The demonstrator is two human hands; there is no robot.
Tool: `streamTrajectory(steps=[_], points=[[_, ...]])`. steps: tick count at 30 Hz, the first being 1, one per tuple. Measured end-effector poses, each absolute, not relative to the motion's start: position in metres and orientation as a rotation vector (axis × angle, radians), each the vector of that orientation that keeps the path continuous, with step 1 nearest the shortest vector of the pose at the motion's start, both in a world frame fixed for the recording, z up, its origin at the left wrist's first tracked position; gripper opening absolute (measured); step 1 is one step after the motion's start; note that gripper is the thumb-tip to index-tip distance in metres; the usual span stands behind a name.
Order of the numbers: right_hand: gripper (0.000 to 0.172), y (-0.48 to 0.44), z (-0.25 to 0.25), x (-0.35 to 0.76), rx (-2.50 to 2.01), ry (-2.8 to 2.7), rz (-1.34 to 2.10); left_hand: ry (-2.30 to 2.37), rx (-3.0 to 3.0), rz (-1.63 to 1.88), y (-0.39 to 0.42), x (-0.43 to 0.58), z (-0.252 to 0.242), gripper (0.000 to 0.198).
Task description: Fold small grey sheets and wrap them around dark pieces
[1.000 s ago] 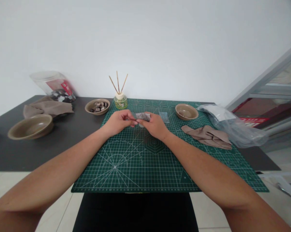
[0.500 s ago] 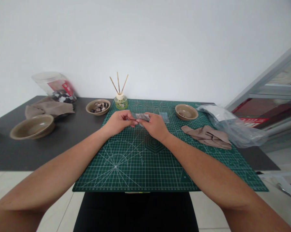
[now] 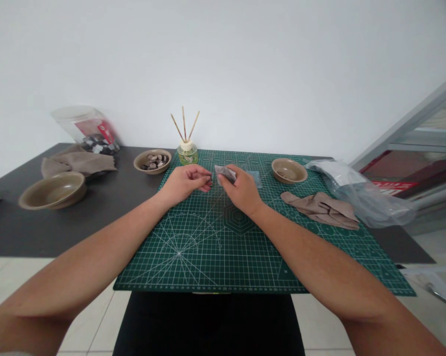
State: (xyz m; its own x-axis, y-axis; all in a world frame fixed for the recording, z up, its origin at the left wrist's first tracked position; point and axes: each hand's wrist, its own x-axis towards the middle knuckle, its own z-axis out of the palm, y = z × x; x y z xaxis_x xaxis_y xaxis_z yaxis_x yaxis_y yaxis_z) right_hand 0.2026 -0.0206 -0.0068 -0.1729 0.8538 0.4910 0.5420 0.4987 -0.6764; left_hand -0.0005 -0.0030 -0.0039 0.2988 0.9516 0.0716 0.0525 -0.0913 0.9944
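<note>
My left hand (image 3: 187,183) is over the green cutting mat (image 3: 193,267), its thumb and fingertips pinched together. Something small and dark may be between them; I cannot make it out. Just to the right, my right hand (image 3: 243,188) is closed around a small, thin grey-white piece (image 3: 225,173), like a packet or a folded cloth, which sticks up past the thumb. A narrow gap separates the two hands. Behind the right hand a pale blue translucent piece (image 3: 254,178) lies on the mat.
On the left are a bowl of dark round pieces (image 3: 154,163), a larger bowl (image 3: 54,193), a brown cloth (image 3: 78,163) and a tipped clear jar (image 3: 74,118). A reed diffuser (image 3: 187,152) stands behind. Rightward are a small bowl (image 3: 289,173), another cloth (image 3: 321,210) and a plastic bag (image 3: 371,202).
My hands, touching at the fingertips before, have come apart. The grey-white piece has stayed with my right hand and now points up more. The whole view has shifted slightly.
</note>
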Motion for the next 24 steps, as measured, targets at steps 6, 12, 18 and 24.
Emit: streamTrajectory(steps=[6,12,18,24], points=[[0.015,-0.0188,-0.0108,0.2027,-1.100,-1.886,0.409,0.978,1.383,1.021,-0.0040,0.0004,-0.0050,0.040],[0.019,-0.0217,-0.0109,0.2007,-0.987,-2.048,0.391,0.996,1.421,1.051,-0.0019,-0.0013,-0.0055,0.037],[0.023,-0.0196,-0.0111,0.2006,-1.052,-1.980,0.373,0.927,1.367,1.090,-0.0024,-0.0008,-0.0058,0.038],[0.023,-0.0233,-0.0091,0.1975,-1.103,-1.983,0.474,0.930,1.573,1.098,0.0000,-0.0010,-0.0082,0.028]])
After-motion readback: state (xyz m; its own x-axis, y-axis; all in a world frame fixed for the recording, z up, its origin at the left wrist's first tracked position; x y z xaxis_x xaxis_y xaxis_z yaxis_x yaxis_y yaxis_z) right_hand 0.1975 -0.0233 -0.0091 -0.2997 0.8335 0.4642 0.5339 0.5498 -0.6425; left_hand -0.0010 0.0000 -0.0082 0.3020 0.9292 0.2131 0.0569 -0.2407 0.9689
